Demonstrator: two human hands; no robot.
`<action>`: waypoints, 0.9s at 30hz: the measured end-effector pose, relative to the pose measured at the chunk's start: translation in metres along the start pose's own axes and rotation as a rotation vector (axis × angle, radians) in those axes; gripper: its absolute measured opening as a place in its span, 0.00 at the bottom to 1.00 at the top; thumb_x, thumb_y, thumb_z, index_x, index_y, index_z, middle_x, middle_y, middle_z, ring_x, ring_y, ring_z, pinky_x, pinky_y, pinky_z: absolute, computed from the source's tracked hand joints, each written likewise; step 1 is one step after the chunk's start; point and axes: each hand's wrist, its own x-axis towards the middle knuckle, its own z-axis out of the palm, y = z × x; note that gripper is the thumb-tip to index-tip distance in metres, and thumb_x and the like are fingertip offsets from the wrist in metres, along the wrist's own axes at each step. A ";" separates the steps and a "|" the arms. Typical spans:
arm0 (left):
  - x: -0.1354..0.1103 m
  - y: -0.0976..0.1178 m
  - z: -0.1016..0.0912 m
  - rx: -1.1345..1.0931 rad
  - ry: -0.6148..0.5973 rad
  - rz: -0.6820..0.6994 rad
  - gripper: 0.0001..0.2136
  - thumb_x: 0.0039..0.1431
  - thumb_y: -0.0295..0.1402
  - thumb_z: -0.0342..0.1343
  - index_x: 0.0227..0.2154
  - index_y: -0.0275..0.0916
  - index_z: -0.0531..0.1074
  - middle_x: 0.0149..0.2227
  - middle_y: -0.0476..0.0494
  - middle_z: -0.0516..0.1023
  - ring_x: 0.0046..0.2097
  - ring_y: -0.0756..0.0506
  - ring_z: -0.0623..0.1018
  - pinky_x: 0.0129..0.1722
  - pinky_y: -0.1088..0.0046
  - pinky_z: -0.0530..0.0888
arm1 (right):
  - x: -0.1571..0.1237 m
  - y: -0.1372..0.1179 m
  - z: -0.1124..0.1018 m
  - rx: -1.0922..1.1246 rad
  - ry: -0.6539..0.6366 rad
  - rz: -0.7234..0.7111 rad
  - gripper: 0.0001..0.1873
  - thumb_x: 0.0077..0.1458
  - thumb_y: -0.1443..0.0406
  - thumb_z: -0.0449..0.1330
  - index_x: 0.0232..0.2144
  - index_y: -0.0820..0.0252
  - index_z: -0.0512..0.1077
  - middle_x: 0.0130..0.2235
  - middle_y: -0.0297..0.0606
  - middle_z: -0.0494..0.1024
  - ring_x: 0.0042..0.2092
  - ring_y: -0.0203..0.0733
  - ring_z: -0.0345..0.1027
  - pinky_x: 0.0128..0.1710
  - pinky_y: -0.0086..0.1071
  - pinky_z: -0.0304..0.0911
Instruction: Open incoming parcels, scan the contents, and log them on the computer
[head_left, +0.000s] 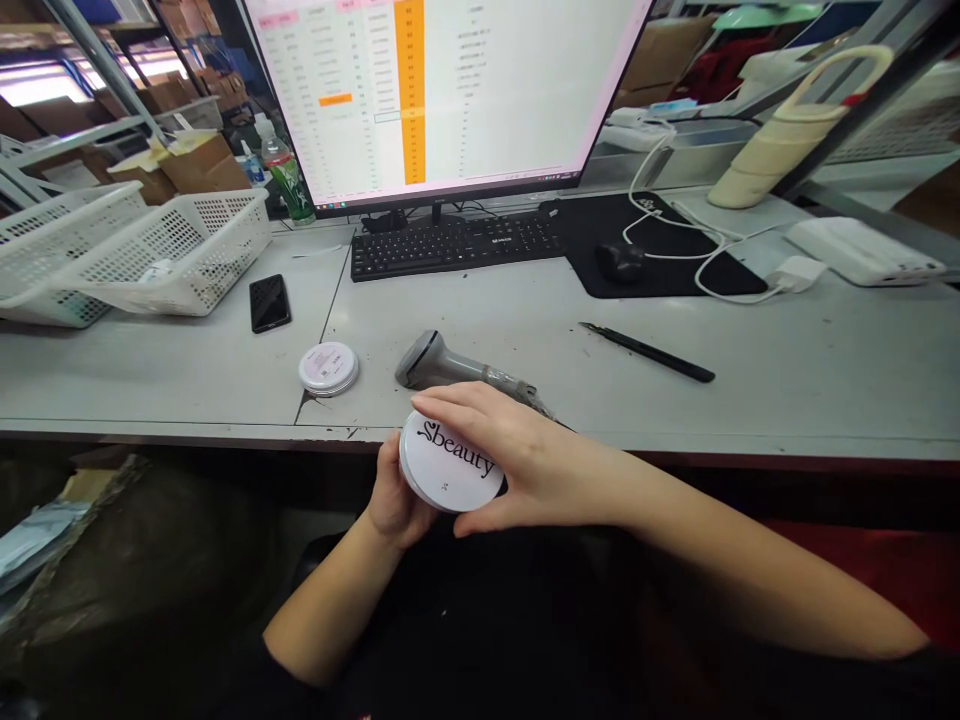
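Note:
Both my hands grip a round white jar point(448, 466) with "beauty" printed in black on its lid, just in front of the desk's near edge. My left hand point(390, 495) cups it from below and the left. My right hand point(517, 450) curls over its top and right side. A grey barcode scanner point(442, 365) lies on the desk right behind the jar. A second round white jar point(328, 368) with a label on top sits left of the scanner.
A black phone point(269, 302) lies by two white baskets point(176, 250). Farther back are a keyboard point(457, 243), a monitor point(442, 90), and a mouse point(619, 262) on a black pad. A black pen point(649, 352) lies at the right. A dark bag point(112, 570) sits below left.

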 end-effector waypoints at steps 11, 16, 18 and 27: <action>-0.005 0.006 -0.001 0.299 -0.132 0.223 0.37 0.51 0.58 0.67 0.58 0.40 0.71 0.58 0.36 0.75 0.62 0.33 0.73 0.61 0.58 0.72 | -0.007 0.026 0.025 0.187 0.065 0.070 0.53 0.54 0.48 0.69 0.73 0.48 0.49 0.69 0.49 0.56 0.70 0.56 0.51 0.68 0.51 0.53; -0.001 -0.005 -0.009 0.663 -0.256 0.698 0.40 0.57 0.50 0.66 0.69 0.51 0.56 0.70 0.37 0.59 0.69 0.35 0.65 0.66 0.56 0.67 | -0.015 0.018 0.048 0.295 0.187 0.116 0.54 0.56 0.36 0.56 0.75 0.48 0.41 0.74 0.48 0.44 0.74 0.60 0.37 0.71 0.58 0.41; 0.008 -0.002 -0.019 0.876 -0.338 0.964 0.40 0.59 0.46 0.66 0.70 0.54 0.53 0.72 0.38 0.55 0.71 0.34 0.61 0.67 0.52 0.65 | -0.015 0.009 0.055 0.490 0.208 0.222 0.54 0.57 0.34 0.53 0.75 0.47 0.40 0.75 0.45 0.42 0.74 0.59 0.36 0.71 0.57 0.40; 0.008 0.021 -0.019 0.815 -0.366 0.708 0.40 0.55 0.51 0.68 0.68 0.52 0.59 0.67 0.35 0.64 0.65 0.33 0.70 0.59 0.55 0.73 | -0.026 -0.002 0.035 0.668 0.276 0.377 0.49 0.58 0.40 0.59 0.74 0.38 0.43 0.76 0.38 0.45 0.74 0.58 0.41 0.67 0.60 0.52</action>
